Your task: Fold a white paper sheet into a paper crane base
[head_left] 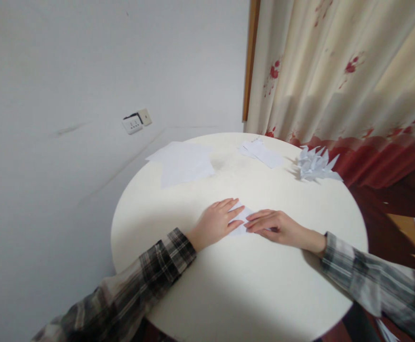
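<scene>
A small folded sheet of white paper (pixel 242 216) lies on the round white table (pixel 250 285), partly hidden under both hands. My left hand (pixel 219 221) rests flat on its left part with the fingers spread. From the right, my right hand (pixel 273 225) has its fingers pressed together on the paper's right side, the thumb tucked beneath them. The fold lines under the fingers are too faint to make out.
Large white sheets (pixel 188 164) lie at the table's back left, smaller paper pieces (pixel 262 153) at the back. Several folded paper cranes (pixel 314 164) cluster at the right edge. A wall with a socket (pixel 133 124) borders the left; a curtain (pixel 335 71) hangs behind.
</scene>
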Demonstrator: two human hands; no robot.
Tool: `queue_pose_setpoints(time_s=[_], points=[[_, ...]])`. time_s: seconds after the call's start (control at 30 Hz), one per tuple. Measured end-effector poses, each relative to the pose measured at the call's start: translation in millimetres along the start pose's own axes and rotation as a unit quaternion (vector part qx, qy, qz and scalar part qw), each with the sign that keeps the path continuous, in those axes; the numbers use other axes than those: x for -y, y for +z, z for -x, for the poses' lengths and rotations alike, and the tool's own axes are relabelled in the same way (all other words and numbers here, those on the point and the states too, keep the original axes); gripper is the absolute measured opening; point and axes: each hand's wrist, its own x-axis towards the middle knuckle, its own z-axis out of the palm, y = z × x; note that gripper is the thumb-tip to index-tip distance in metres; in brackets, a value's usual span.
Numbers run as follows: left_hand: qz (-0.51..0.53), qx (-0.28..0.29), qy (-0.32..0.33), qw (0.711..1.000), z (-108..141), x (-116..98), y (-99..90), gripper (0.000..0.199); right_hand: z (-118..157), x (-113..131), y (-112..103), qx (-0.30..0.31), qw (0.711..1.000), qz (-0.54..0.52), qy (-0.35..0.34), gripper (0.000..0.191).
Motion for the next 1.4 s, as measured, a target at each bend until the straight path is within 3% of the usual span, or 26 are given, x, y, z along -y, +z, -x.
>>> queue_pose_setpoints(time_s=[0.23, 0.43, 0.6, 0.73, 0.83, 0.97, 1.4], points=[[0.002, -0.002, 0.001, 1.000, -0.3, 0.3, 0.0, 0.040, 0.2, -0.1, 0.0, 0.007, 1.000, -0.006, 0.003, 0.022], [0.004, 0.003, 0.008, 1.000, -1.9, -2.0, -3.5, 0.040, -5.1, -2.0, -6.4, -0.021, 0.997, -0.045, 0.062, 0.023], [0.018, 0.006, 0.028, 0.999, -3.8, -0.9, 0.9, 0.041, -17.4, -16.8, -9.6, -0.041, 0.997, -0.010, 0.061, 0.020], [0.018, 0.014, 0.040, 0.999, -4.0, -0.1, 2.3, 0.042, -34.5, -36.4, -8.5, -0.060, 0.990, 0.016, 0.125, 0.022], [0.016, 0.016, 0.038, 0.999, -3.8, -1.6, 0.7, 0.042, -47.0, -49.5, -12.3, -0.007, 0.986, 0.007, 0.166, 0.022], [0.008, 0.018, 0.031, 0.999, -3.0, -3.2, -0.2, 0.041, -53.4, -56.6, -22.7, 0.066, 0.984, 0.007, 0.168, 0.026], [0.000, 0.015, 0.029, 0.999, -1.6, 4.1, 8.1, 0.042, -25.7, -42.6, -40.4, 0.164, 0.967, 0.060, 0.186, 0.032]])
